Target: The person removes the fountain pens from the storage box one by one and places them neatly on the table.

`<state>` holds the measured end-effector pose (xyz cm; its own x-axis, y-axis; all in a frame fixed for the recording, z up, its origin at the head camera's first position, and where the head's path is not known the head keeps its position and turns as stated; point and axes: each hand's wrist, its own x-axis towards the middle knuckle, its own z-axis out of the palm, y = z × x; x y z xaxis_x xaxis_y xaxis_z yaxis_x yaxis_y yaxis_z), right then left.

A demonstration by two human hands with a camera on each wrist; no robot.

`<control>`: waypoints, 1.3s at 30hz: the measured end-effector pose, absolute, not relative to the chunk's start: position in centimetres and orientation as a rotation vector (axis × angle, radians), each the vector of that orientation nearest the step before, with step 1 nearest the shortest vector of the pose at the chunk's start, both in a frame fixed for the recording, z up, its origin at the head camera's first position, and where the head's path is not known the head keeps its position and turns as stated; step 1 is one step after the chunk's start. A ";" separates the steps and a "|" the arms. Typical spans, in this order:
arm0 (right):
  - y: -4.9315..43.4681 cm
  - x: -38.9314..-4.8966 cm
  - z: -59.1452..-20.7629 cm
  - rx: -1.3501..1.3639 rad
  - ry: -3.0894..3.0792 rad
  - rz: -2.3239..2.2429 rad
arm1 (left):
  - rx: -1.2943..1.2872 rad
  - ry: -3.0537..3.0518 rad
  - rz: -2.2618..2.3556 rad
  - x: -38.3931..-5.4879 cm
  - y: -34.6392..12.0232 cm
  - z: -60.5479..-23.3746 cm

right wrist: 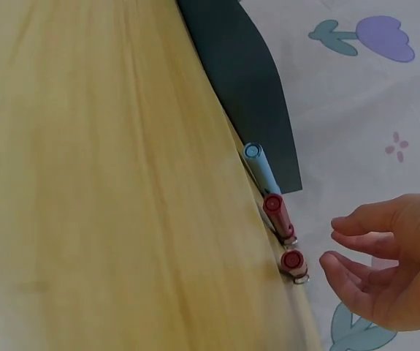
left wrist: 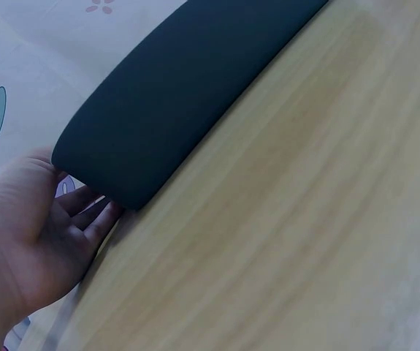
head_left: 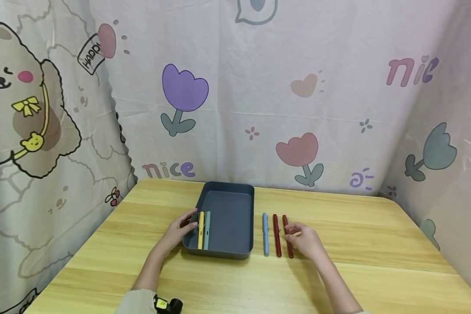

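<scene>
A dark grey tray [head_left: 229, 222] stands on the table with a yellow pen [head_left: 201, 231] and a teal pen [head_left: 207, 230] lying side by side along its left part. My left hand [head_left: 177, 232] holds the tray's left wall, thumb over the rim and fingers outside, as the left wrist view also shows. Right of the tray lie a light blue pen [head_left: 265, 234], a dark red pen [head_left: 277, 235] and another red pen [head_left: 288, 240]. Beside that rightmost pen hovers my right hand [head_left: 307, 240]; in the right wrist view its thumb and fingers are apart, holding nothing.
The wooden table [head_left: 357, 244] has rounded corners at the back. A patterned curtain [head_left: 251, 96] hangs behind it and along both sides. A black device [head_left: 168, 304] is on the left wrist.
</scene>
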<state>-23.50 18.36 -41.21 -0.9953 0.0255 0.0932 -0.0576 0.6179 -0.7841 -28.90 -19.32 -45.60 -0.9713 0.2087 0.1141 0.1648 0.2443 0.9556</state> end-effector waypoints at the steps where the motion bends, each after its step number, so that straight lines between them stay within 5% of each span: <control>1: 18.2 -23.5 -41.1 0.034 -2.736 1.338 | 0.367 2.451 1.870 -28.9 -19.3 -45.6; 39: 8.6 -24.4 -39.8 0.568 -2.731 1.341 | 0.364 2.460 1.883 -28.7 -19.1 -45.5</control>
